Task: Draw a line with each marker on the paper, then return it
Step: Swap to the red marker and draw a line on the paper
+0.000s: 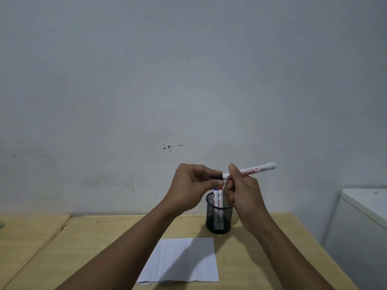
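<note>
My right hand (240, 191) grips the white barrel of a marker (257, 169) held level above the table, its far end pointing right. My left hand (193, 185) pinches the marker's black cap (216, 177) at the barrel's left end; cap and barrel touch. Below the hands stands a black mesh pen holder (218, 218) with two upright markers, one blue-capped (215, 195), one red-capped (220, 196). A white sheet of paper (182, 260) lies flat on the table in front of the holder, with no lines visible on it.
The light wooden table (104, 237) runs up to a grey wall; a second wooden surface (25, 233) adjoins it on the left across a seam. A white cabinet or appliance (364, 222) stands past the right edge.
</note>
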`<state>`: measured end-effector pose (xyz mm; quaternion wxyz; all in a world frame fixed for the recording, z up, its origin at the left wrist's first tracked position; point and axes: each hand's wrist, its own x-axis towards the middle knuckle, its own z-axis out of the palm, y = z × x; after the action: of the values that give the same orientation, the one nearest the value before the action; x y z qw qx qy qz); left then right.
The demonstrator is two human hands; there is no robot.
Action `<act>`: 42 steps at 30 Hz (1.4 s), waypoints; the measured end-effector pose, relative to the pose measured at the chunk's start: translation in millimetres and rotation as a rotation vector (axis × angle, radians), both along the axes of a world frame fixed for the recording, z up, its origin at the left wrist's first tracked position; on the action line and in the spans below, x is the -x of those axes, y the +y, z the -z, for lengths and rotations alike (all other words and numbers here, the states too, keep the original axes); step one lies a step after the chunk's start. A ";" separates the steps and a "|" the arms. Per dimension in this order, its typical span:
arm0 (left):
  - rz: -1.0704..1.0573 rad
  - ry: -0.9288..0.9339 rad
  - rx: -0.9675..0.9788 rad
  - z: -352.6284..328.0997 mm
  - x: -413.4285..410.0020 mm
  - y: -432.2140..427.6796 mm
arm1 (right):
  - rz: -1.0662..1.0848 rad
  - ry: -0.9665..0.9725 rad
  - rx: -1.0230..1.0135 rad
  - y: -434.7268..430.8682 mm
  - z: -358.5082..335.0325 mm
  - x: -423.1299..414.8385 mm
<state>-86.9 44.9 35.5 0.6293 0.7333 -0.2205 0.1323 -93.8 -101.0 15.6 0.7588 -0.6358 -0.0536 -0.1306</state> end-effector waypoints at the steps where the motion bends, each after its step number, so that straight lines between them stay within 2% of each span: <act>1: 0.022 0.053 0.034 0.5 -1.8 0.1 | 0.000 -0.003 0.055 -2.0 0.7 -1.6; 4: -0.085 0.057 -0.019 1.0 -11.1 -0.7 | 0.046 -0.004 0.252 -9.9 1.6 -2.5; 6: -0.223 -0.038 -0.175 -2.4 -19.8 -1.5 | 0.262 -0.183 0.555 -20.9 12.7 -7.9; 8: -0.275 -0.120 -0.309 -7.2 -27.0 -3.6 | 0.468 -0.404 0.924 -31.9 24.4 -15.2; 10: -0.245 -0.165 -0.395 -11.2 -31.2 -9.4 | 0.485 -0.433 1.080 -36.7 31.5 -24.8; 13: -0.199 -0.216 -0.405 -13.4 -38.5 -21.7 | 0.445 -0.374 0.973 -41.7 33.6 -41.3; 15: -0.230 -0.219 -0.423 -7.2 -49.8 -27.5 | 0.381 -0.318 0.782 -45.8 35.1 -52.2; 17: -0.270 -0.189 -0.602 5.7 -65.7 -31.9 | 0.326 -0.252 0.625 -48.4 36.5 -59.2; 20: -0.269 -0.105 -0.881 29.4 -88.8 -37.8 | 0.284 -0.186 0.700 -48.8 47.4 -66.8; 25: -0.223 -0.081 -0.998 47.7 -109.0 -45.2 | 0.272 -0.113 0.935 -51.4 69.8 -79.0; 28: -0.213 -0.064 -0.962 52.1 -115.8 -46.6 | 0.255 -0.116 1.058 -53.4 74.7 -83.4; 33: -0.199 -0.040 -0.780 56.0 -115.5 -45.5 | 0.203 -0.133 1.191 -54.1 74.5 -86.9; 37: -0.199 -0.057 -0.710 59.2 -106.6 -41.6 | 0.231 -0.143 1.062 -52.5 69.7 -83.2; 40: -0.176 -0.022 -0.594 52.6 -97.8 -34.7 | 0.301 -0.157 0.878 -47.6 60.7 -75.9; 42: -0.191 -0.007 -0.473 39.1 -90.6 -27.0 | 0.236 -0.147 0.768 -42.3 49.2 -66.9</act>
<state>3.7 17.9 -3.6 0.4242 0.8772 -0.1770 0.1385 -26.9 -143.3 -33.6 0.4404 -0.8636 -0.0793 -0.2322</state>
